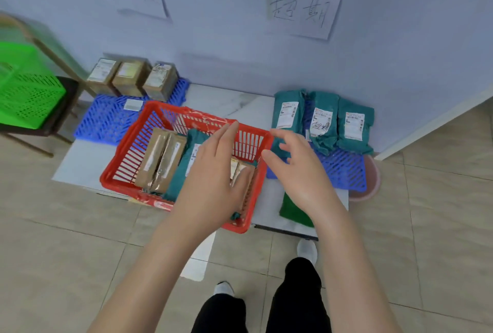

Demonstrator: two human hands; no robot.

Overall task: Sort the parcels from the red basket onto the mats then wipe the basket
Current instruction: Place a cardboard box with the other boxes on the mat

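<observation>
The red basket (128,154) stands on a white slab between two blue mats. Inside it lie brown box parcels (160,162), a teal bag parcel (184,164) and a small brown parcel (238,170) at its right end. My left hand (210,175) reaches into the basket with straight fingers, its thumb against the small brown parcel. My right hand (298,170) hovers with relaxed, spread fingers over the basket's right rim, holding nothing. On the left blue mat (106,119) stand three brown boxes (133,79). Three teal bags (322,122) lie on the right blue mat (344,170).
A green basket (24,90) sits on a dark stool at the left. A green cloth (293,211) lies on the slab below my right hand. A pink basin (370,180) peeks out beside the right mat. Paper signs hang on the wall. My feet stand on tiled floor.
</observation>
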